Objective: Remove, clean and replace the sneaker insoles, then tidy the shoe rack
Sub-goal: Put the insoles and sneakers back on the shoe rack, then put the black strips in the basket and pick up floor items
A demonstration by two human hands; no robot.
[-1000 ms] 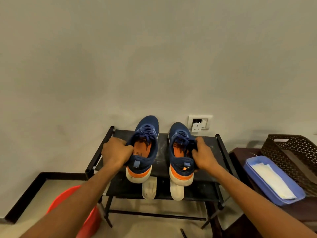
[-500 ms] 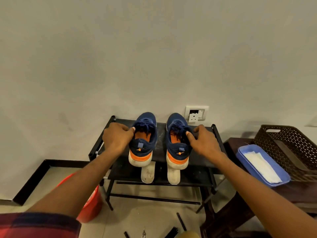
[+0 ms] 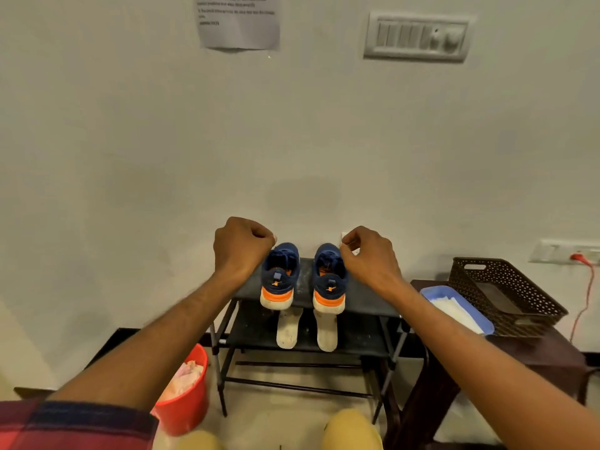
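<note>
Left hand: the left hand [image 3: 242, 245] is raised just above the toe end of the left sneaker, clenched into a fist, with nothing visible in it.
Right hand: the right hand [image 3: 370, 254] hangs over the laces of the right sneaker, fingers curled downward. Whether the fingertips pinch a lace cannot be told.
Left sneaker: the left sneaker [image 3: 280, 277] is navy with an orange and white heel. It stands upright on the top shelf, heel toward the camera and toe toward the wall.
Right sneaker: the right sneaker [image 3: 329, 280] is the same kind and stands beside the left one with a gap between them.
Shoe rack: the black shoe rack [image 3: 367, 300] stands against the wall with both sneakers on its top shelf.
Insoles: the left insole [image 3: 287, 329] and the right insole [image 3: 326, 332] are both pale. They lie flat on the lower shelf, each under its own sneaker, and do not touch.
Bucket: a red bucket [image 3: 185, 407] stands on the floor left of the rack, with a pale cloth [image 3: 186, 378] inside.
Surface: a dark wooden surface [image 3: 535, 349] stands right of the rack.
Tray: a blue tray [image 3: 454, 289] on the surface holds something white.
Basket: a brown perforated basket [image 3: 506, 297] sits just beside the tray, on its far side.
Wall: a printed sheet of paper [image 3: 238, 21] and a switch panel [image 3: 417, 37] are high on the wall. A red plug [image 3: 578, 256] is low at the right.
</note>
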